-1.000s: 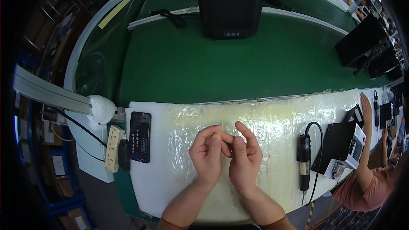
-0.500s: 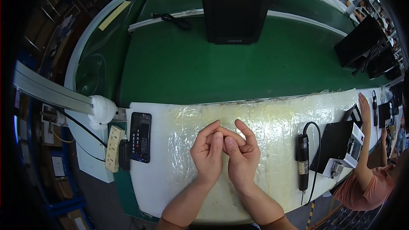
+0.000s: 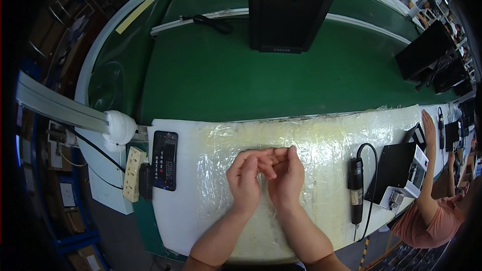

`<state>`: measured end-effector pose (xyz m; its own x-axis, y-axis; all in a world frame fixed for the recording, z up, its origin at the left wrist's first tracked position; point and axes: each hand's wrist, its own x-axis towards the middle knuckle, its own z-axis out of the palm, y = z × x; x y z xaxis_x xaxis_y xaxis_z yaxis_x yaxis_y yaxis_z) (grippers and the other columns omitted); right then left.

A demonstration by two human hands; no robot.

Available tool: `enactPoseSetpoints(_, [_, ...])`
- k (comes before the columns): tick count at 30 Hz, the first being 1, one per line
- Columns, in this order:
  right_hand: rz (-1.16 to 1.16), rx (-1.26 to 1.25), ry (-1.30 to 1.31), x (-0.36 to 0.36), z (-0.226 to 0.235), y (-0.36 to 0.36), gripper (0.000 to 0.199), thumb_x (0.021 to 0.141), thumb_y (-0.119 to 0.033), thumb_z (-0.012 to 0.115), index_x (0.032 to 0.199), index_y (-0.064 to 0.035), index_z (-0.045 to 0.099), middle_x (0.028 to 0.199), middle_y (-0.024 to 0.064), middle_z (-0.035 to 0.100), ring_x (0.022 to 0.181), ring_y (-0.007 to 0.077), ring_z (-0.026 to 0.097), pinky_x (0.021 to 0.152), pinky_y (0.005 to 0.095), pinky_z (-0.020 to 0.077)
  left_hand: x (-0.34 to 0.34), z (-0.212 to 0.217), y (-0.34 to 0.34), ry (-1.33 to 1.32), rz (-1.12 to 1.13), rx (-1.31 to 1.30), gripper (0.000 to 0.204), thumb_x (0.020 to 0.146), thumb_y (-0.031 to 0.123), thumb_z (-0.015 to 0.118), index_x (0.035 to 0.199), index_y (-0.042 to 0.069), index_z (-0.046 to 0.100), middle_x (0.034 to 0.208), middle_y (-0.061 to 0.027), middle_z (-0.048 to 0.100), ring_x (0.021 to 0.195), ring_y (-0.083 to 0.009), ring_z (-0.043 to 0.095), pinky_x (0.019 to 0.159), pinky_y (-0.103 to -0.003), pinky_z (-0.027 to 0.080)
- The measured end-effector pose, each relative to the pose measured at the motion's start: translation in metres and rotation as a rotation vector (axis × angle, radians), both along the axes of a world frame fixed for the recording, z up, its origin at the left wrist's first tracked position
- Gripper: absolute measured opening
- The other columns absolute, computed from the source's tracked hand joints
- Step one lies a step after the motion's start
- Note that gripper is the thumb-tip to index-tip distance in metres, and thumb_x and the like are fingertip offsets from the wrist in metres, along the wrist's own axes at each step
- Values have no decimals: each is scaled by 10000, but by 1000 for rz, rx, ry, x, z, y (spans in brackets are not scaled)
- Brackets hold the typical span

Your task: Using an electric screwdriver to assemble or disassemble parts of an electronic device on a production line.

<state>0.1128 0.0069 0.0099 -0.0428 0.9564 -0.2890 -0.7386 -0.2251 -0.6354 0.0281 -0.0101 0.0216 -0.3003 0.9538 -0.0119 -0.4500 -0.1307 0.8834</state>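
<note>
My left hand (image 3: 244, 183) and my right hand (image 3: 286, 183) meet in front of me, above the plastic-covered white work surface (image 3: 221, 140). Their fingertips overlap in a loose cup, fingers partly bent and partly stretched. Nothing shows between them, though the inner side of some fingers is hidden. To the left lies a dark phone-shaped slab (image 3: 165, 160) with pale markings. A black electric screwdriver (image 3: 356, 190) with a cord rests to the right of my hands.
A tall black cabinet (image 3: 291, 15) stands on the green conveyor belt (image 3: 261, 85), a black power cord (image 3: 213, 22) beside it. More black cabinets (image 3: 424, 52) are at the right. A power strip (image 3: 133, 173) sits left, a black-and-silver device (image 3: 399, 173) right, near a co-worker's arm (image 3: 429, 170).
The tall black cabinet and the cord by it have shifted right. My thumbs have come off the pinched fingers; the fingers now overlap more loosely, while both forearms stay nearly in place.
</note>
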Motion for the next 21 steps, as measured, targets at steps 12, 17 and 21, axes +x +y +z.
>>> enactPoseSetpoints(12, [-39,-100,210,-9,7,6,432,1019,-296,296,1182,46,504,1099,180,627,1040,227,588,956,349,424,-11,6,15,-863,-306,151,637,958,532,280,1381,75,414,1444,-179,363,1371,-341,264,1087,-517,237])
enactPoseSetpoints(17, [56,-91,123,-6,-6,1,406,1011,-289,343,1151,42,531,1134,144,606,1052,194,574,939,322,446,-12,8,17,-946,-345,148,682,948,584,282,1422,101,363,1517,-155,251,1424,-334,147,1133,-526,148])
enactPoseSetpoints(21, [48,-99,135,-8,-5,1,368,1005,-281,379,1129,26,538,1105,119,604,1036,180,574,912,310,462,-12,6,17,-968,-336,146,674,955,570,281,1429,95,347,1513,-164,255,1418,-350,155,1136,-523,140])
